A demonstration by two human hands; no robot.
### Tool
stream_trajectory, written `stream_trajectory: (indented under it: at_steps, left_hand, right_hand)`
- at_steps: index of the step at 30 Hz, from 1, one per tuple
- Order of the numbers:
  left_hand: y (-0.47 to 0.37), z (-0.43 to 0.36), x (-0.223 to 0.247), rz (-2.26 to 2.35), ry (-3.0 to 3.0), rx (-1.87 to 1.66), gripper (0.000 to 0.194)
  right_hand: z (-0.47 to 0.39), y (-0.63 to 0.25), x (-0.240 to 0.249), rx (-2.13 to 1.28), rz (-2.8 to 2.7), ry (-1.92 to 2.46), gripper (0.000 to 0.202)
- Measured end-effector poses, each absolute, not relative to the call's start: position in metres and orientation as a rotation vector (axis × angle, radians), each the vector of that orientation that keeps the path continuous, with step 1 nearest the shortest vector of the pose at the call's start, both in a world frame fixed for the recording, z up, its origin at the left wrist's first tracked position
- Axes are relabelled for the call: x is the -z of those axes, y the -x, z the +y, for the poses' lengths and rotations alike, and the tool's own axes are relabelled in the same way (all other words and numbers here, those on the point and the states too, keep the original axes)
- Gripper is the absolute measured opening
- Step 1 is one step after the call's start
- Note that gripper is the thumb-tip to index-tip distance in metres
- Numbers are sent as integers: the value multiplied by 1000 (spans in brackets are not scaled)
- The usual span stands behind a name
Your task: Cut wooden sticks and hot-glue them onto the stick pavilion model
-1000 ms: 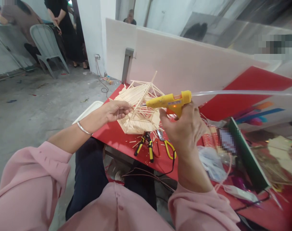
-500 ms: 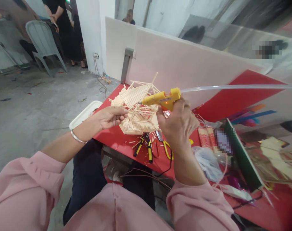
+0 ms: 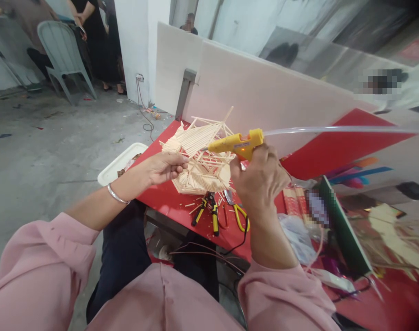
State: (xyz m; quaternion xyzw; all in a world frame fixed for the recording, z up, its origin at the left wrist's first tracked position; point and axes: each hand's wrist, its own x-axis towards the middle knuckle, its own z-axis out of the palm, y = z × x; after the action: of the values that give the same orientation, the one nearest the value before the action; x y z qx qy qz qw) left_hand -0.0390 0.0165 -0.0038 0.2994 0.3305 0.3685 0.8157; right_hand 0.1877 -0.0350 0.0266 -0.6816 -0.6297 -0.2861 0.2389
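A small house-like model of thin pale wooden sticks stands on the red table, its slatted roof panel tilted. My left hand is at the model's left side, thumb and forefinger pinched together at the roof's lower edge. What lies between those fingertips is too small to make out. Wrapped round the handle of a yellow hot glue gun is my right hand. The gun's nozzle points left and meets the roof's lower edge in view; I cannot tell whether it touches. A long clear glue stick sticks out behind the gun.
Black-and-yellow pliers, a yellow-handled tool and stick scraps lie before the model. Right are a plastic bag and a green board. White panels stand behind. A white tray is left; people stand beyond a chair.
The camera view has shifted slightly, so the model and both hands appear a little further right. Both hands keep nearly the same pose, with the glue gun's nozzle still by the roof edge.
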Motion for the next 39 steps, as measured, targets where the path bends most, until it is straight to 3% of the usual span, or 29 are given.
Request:
stream_trajectory:
  at_steps: [39]
  left_hand:
    - [37,16,1,742,-642,-789,12]
  right_hand:
    - [-31,-191,-24,811,-1739,1907,49]
